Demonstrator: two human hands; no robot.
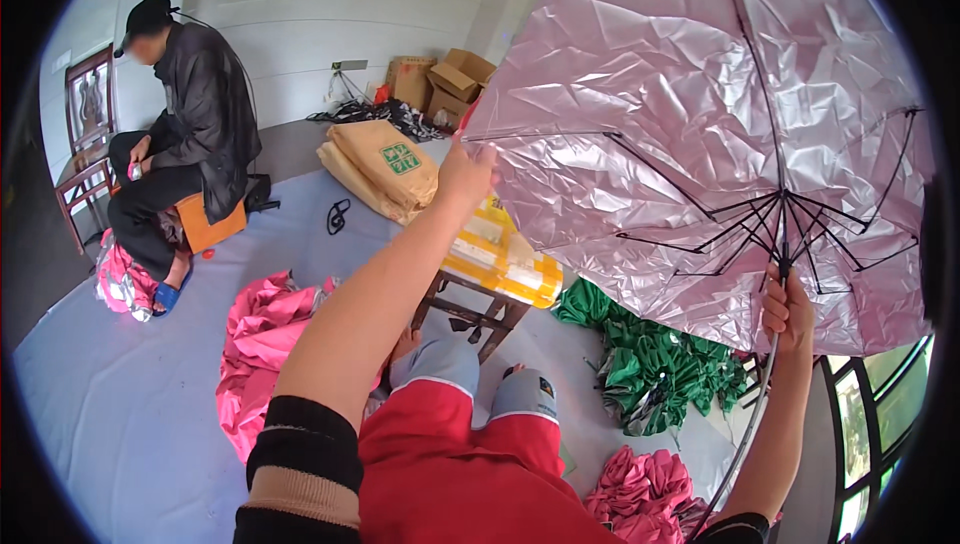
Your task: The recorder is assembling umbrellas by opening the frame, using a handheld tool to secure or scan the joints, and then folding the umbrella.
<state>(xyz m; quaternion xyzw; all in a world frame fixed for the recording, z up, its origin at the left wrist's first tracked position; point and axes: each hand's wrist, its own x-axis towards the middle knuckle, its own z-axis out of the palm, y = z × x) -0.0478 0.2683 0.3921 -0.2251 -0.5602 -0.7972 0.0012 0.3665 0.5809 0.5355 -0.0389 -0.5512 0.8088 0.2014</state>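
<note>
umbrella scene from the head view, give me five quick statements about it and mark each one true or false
1. The right hand holds the umbrella. True.
2. The inner side of the umbrella is plain black. False: it is a shiny, silvery pink.
3. The left hand is at the umbrella's edge. True.
4. The green fabric lies to the left of the yellow-taped stool. False: it is heaped to the right of it.
5. The seated person wears a white cap. False: the cap is black.
</note>
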